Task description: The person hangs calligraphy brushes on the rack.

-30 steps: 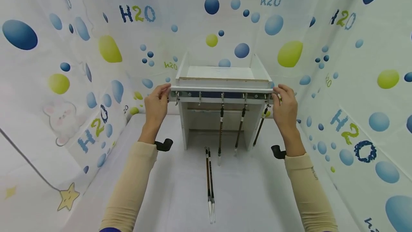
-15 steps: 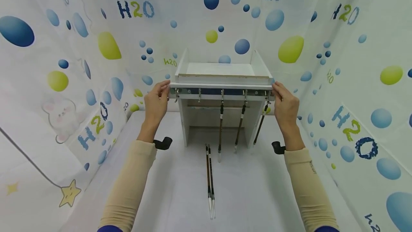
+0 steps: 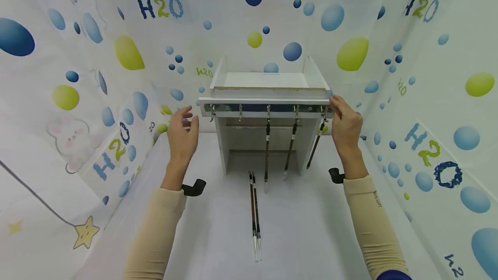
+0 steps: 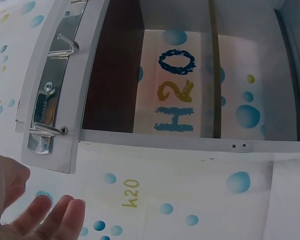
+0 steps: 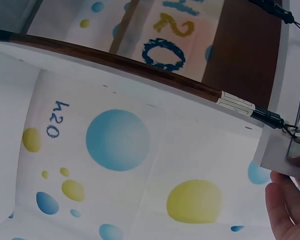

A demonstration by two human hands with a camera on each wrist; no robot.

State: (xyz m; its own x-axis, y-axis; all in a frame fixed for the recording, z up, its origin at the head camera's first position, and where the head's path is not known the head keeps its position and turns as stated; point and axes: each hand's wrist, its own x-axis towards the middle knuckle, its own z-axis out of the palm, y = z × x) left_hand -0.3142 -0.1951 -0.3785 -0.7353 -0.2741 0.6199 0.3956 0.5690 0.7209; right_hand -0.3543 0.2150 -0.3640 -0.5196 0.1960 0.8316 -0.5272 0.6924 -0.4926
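A white rack (image 3: 272,95) carries a metal hook strip (image 3: 253,108) along its front; three brushes (image 3: 267,150) hang from the middle and right hooks, and the two left hooks hold nothing. The left hand (image 3: 183,139) is off the rack's left end, fingers apart and loosely bent; the left wrist view has the fingers (image 4: 72,217) below the rail's end (image 4: 60,157). At the right end the right hand (image 3: 345,126) pinches the rail. In the right wrist view the right hand (image 5: 290,200) touches the rail corner beside a hanging brush (image 5: 155,72).
Two more brushes (image 3: 254,211) lie side by side on the white tabletop (image 3: 303,228) in front of the rack. Printed curtains (image 3: 218,3) with blue and green dots surround the table at the back and both sides.
The left hand has let go of the rail's left end and moved left and slightly down. The right hand stays on its end. The head view has shifted slightly.
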